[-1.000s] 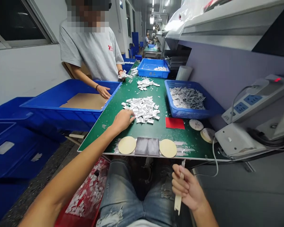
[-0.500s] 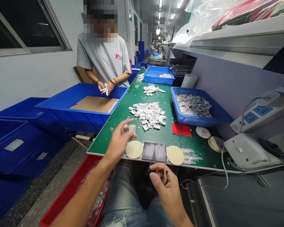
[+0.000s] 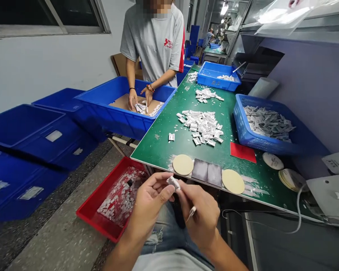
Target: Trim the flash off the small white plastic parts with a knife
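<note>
My left hand (image 3: pixel 149 203) and my right hand (image 3: pixel 202 214) are together over my lap, just below the front edge of the green work mat (image 3: pixel 158 148). My left fingers pinch a small white packet (image 3: pixel 173 183). My right hand grips a small craft knife (image 3: pixel 191 213), with its thin blade tip showing below my fingers and the rest mostly hidden. My right fingertips are at the packet. A loose pile of similar white packets (image 3: pixel 200 126) lies on the mat, beyond my hands.
A red tray (image 3: pixel 84 214) of white scraps sits on the floor to my left. On the mat are round beige pads (image 3: pixel 182 164) and dark pads (image 3: pixel 207 173). A blue mesh basket (image 3: pixel 240 124) holds packets. A co-worker's hands (image 3: pixel 139 99) work inside a blue bin (image 3: pixel 115 120).
My left hand has come off the mat to my lap, holding the packet against my right hand and the knife. The co-worker's hands have dropped into the blue bin. The view has tilted.
</note>
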